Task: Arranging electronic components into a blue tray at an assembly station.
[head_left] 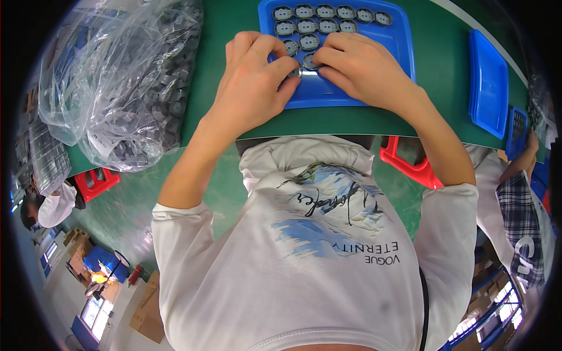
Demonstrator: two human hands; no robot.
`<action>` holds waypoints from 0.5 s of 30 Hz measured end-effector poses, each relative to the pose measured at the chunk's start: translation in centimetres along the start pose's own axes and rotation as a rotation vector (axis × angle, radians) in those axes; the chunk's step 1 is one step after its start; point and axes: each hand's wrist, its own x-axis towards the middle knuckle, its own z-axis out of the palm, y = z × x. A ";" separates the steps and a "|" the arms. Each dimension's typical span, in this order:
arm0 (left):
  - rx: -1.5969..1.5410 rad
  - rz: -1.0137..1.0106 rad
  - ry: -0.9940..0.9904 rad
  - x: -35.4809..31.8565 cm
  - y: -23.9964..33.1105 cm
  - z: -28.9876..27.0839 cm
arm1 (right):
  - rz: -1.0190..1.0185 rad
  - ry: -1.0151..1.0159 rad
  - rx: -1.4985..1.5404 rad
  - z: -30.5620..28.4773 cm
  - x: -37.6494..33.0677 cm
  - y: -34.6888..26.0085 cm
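Observation:
A blue tray [351, 99] lies on the green table in front of me. Rows of small grey rounded plastic parts [305, 26] with dark rims and small holes fill its far side. Over the tray's left edge, my left hand [253, 75] is closed, thumb and fingertips around a grey part [297, 72] that they mostly cover. From the right, my right hand [363, 69] reaches in and pinches another grey plastic part [311, 62] against the tray floor. The two hands nearly meet, just below the shorter row.
A large clear plastic bag [117, 76] full of loose grey parts sits on the left of the table. Stacked blue trays [489, 82] lie at the right. A co-worker's hand [530, 149] is by a small filled blue tray [517, 134]. Red stools [410, 164] stand below the table.

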 end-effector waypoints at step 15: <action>-0.034 -0.017 0.009 0.1 0.1 0.8 | 0.002 0.025 0.021 0.3 0.2 0.3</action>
